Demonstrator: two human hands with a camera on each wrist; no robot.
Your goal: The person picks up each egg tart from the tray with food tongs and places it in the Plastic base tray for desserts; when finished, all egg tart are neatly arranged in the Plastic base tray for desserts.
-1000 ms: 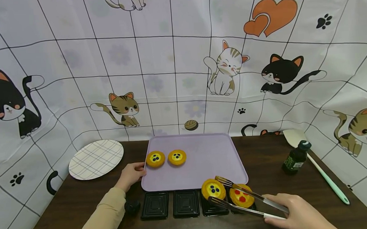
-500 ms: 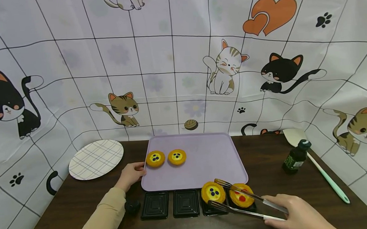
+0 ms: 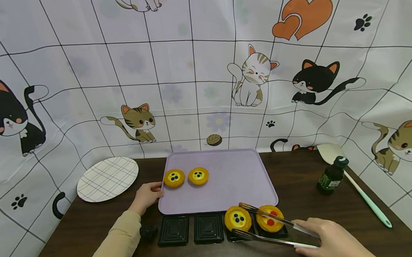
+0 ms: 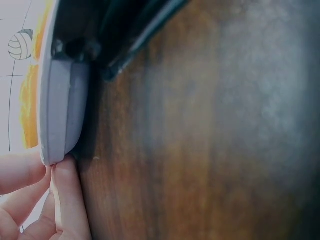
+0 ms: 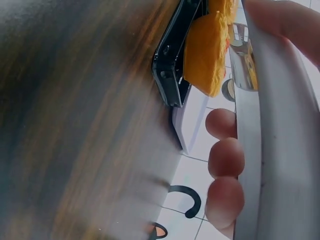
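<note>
Round golden tart with blue dots (image 3: 237, 219), head view: eased slightly down over the third square black plastic tray (image 3: 234, 238), so placing looks nearly done; round, no long axis.
Long metal tongs with pale handles (image 3: 267, 239), head view: long axis runs leftward and slightly away from the right hand (image 3: 328, 238), tips flanking the tart; whether they squeeze it, I can't tell.
Lilac rectangular tray (image 4: 62, 115), left wrist: edge pinched by the left hand (image 4: 70, 200).
Tong handle (image 5: 282, 150), right wrist: right fingers curled round it.

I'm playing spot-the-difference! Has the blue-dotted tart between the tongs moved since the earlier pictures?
Yes, down the picture in the head view: the blue-dotted tart now overlaps the lilac tray less, and the tray has hardly shifted.
</note>
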